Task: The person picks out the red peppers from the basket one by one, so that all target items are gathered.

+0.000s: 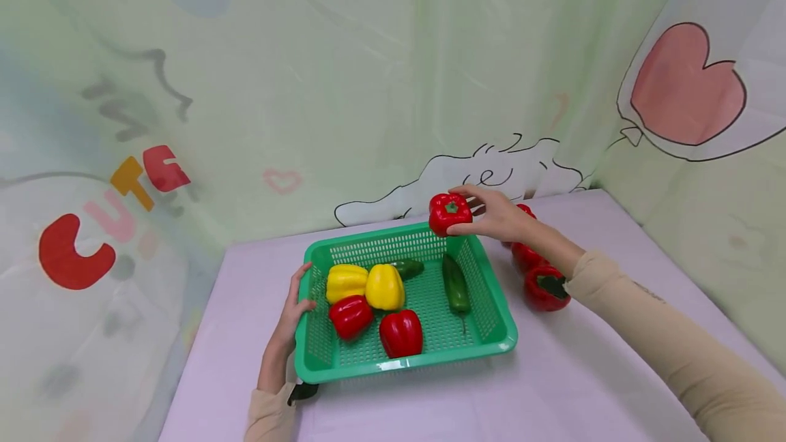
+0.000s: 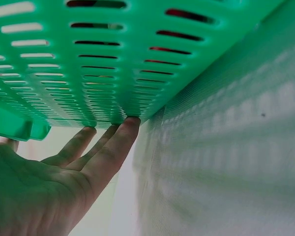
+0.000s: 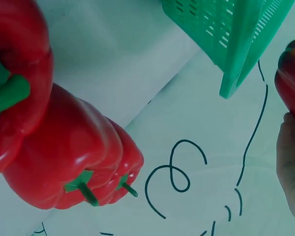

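Note:
My right hand (image 1: 496,215) holds a red bell pepper (image 1: 443,215) above the back right corner of the green basket (image 1: 454,357). Its thumb and fingers grip the pepper's sides, with the green stem facing the head camera. At the basket's left side, my left hand (image 1: 287,320) grips the rim, thumb over the top. Seen from the left wrist, its fingers (image 2: 110,152) press against the slotted outside. Inside the basket lie two yellow bell peppers (image 1: 385,287), two red bell peppers (image 1: 401,334) and two long green peppers (image 1: 456,285).
Right of the basket, red bell peppers (image 1: 545,292) stand in a row on the pale cloth-covered table (image 1: 589,374), partly hidden by my right forearm. They appear close up in the right wrist view (image 3: 73,142). A printed curtain (image 1: 344,87) hangs behind the table.

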Demonstrator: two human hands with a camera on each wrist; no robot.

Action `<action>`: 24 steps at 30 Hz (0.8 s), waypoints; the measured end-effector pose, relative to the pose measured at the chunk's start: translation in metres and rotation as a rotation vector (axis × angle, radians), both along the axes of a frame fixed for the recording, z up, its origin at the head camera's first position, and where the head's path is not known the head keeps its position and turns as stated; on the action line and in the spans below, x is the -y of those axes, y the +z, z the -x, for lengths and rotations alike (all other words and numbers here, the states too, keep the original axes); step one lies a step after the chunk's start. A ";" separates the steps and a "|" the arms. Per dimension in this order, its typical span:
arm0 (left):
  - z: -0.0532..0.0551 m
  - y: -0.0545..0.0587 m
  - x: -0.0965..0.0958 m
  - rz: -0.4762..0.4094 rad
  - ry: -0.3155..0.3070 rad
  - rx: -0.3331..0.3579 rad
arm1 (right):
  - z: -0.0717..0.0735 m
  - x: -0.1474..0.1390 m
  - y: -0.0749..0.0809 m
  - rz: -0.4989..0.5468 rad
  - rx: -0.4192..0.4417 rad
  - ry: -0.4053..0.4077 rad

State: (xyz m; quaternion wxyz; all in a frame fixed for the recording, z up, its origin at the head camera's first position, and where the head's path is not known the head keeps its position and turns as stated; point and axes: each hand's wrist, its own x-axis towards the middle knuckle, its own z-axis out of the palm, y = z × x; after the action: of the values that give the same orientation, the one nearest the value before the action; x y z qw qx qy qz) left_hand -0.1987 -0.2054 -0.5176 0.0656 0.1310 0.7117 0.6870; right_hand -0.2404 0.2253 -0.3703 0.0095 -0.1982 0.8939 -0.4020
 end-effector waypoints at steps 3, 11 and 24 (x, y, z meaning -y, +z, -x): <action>0.000 0.000 -0.001 0.007 0.003 -0.007 | -0.002 -0.007 0.001 0.004 -0.018 -0.049; -0.004 0.001 0.001 -0.007 0.003 -0.003 | -0.011 -0.022 0.002 0.024 -0.016 -0.142; -0.004 0.000 -0.002 -0.007 -0.012 -0.012 | -0.009 -0.063 0.003 -0.005 -0.014 -0.241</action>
State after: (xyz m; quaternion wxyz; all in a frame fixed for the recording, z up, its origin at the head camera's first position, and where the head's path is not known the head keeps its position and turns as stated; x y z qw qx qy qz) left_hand -0.1947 -0.2037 -0.5175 0.0650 0.1399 0.7089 0.6882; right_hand -0.2309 0.2885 -0.3674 -0.0446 -0.0920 0.9122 -0.3968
